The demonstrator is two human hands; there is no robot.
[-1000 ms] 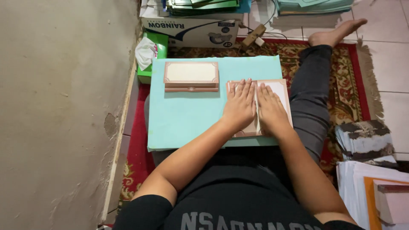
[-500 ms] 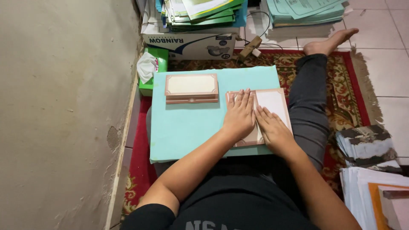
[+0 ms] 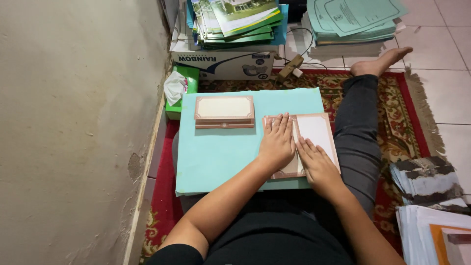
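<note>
a person sits on a red patterned rug [image 3: 392, 118] with a light blue board [image 3: 221, 147] across the lap, both hands laid flat on a folded card [image 3: 316, 132] with a brown ornate border and a white centre. the card lies on the board's right side, near its right edge. the left hand [image 3: 277, 145] presses palm down over the card's left half, fingers straight and close together; the right hand [image 3: 316, 164] rests just beside it on the lower part of the right half, fingers likewise stretched out, neither grip pinching anything. a small stack of similar cards [image 3: 224, 112] sits on the board to the left, well apart from the hands. a green tissue box [image 3: 184, 91] stands by the wall, next to a white cardboard box [image 3: 223, 64] carrying piles of green folders [image 3: 235, 22]. more paper stacks [image 3: 427, 181] lie on the floor at right.
</note>
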